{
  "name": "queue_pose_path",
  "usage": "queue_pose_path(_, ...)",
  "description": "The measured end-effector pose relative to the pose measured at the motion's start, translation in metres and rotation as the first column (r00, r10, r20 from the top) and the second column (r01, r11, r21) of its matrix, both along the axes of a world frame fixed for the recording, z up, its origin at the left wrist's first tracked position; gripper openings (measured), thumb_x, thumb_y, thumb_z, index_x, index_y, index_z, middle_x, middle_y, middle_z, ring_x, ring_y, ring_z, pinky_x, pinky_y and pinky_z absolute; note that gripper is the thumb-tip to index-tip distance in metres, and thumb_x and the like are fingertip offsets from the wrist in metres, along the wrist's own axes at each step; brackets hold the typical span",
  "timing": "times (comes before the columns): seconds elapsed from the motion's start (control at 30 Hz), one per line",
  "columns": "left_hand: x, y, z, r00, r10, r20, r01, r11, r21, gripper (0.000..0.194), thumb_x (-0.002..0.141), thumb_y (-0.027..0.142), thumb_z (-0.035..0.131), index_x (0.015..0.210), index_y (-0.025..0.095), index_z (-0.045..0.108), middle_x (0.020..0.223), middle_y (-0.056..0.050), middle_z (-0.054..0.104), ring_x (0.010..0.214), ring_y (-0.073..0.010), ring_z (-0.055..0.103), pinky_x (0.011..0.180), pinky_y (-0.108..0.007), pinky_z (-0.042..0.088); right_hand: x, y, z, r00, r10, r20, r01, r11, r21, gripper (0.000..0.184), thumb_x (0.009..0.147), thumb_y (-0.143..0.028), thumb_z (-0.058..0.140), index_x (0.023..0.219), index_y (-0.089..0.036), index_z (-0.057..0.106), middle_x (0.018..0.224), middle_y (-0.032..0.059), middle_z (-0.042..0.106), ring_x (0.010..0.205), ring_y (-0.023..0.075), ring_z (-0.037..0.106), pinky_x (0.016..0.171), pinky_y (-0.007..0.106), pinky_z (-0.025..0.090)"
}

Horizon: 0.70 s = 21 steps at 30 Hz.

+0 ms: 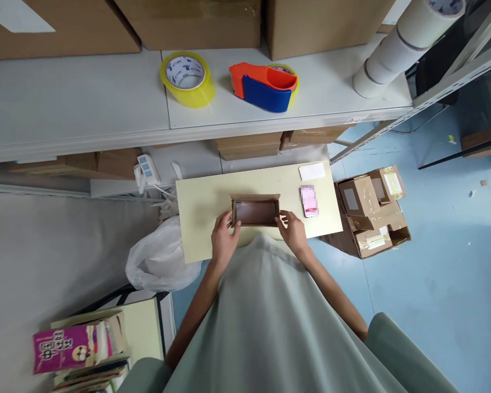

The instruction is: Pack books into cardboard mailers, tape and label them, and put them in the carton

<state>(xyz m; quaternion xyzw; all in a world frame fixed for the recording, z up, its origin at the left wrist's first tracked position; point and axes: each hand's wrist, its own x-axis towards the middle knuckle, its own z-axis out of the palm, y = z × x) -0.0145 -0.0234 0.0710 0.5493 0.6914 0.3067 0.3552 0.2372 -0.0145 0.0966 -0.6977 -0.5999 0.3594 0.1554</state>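
Left hand (224, 236): pinching the left end of the open carton (256, 213)
Right hand (293, 231): pinching its right end
Carton: resting on the surface (202, 221)
Dispenser (265, 91): lying on the shelf (85, 103)

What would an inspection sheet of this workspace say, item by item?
Surface: pale yellow table, with a phone-like item and white card on it.
Job's things: small cardboard box, open at the top.
Clutter: plastic bag left of the table; yellow tape roll and tape dispenser on the shelf.
Grip: left hand at the box's left end, right hand at its right.
Cables: white cable near the table's far left corner.
Surroundings: cardboard cartons at right, blue floor, books lower left.
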Motion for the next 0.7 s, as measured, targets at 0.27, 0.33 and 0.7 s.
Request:
queue_pose_path(0.27, 0.002, 0.004, -0.018, 0.924, -0.371, -0.093, 0.356, 0.923, -0.146, 0.070, 0.095, 0.057, 0.075, 0.154, 0.025, 0.055, 0.159, -0.016, 0.060, 0.146, -0.0367, 0.060, 0.119, -0.050, 0.054, -0.017, 0.011, -0.008, 0.967, 0.253, 0.019, -0.250, 0.964, -0.088, 0.041, 0.106, -0.036, 0.071, 0.143, -0.020, 0.065, 0.146, 0.0148, 0.070, 0.118, 0.0308, 0.078, 0.102, 0.041, 0.061)
queue_pose_path(0.33, -0.002, 0.005, -0.023, 0.910, -0.404, -0.095, 0.387, 0.909, -0.156, 0.076, 0.092, 0.058, 0.079, 0.155, 0.026, 0.054, 0.161, -0.015, 0.058, 0.149, -0.0373, 0.058, 0.121, -0.051, 0.052, -0.013, 0.010, -0.009, 0.958, 0.288, 0.003, -0.287, 0.954, -0.088, 0.047, 0.104, -0.038, 0.074, 0.146, -0.021, 0.063, 0.151, 0.0149, 0.068, 0.125, 0.0311, 0.075, 0.106, 0.041, 0.060)
queue_pose_path(0.7, -0.020, 0.001, -0.035, 0.989, -0.105, -0.102, 0.108, 0.994, 0.017, 0.049, 0.096, 0.046, 0.078, 0.136, 0.023, 0.064, 0.135, -0.014, 0.068, 0.116, -0.0281, 0.074, 0.096, -0.043, 0.066, 0.026, -0.005, -0.030, 0.979, 0.198, -0.038, -0.198, 0.980, 0.023, 0.027, 0.099, -0.037, 0.077, 0.123, -0.024, 0.074, 0.145, 0.0127, 0.068, 0.119, 0.0284, 0.076, 0.104, 0.045, 0.063)
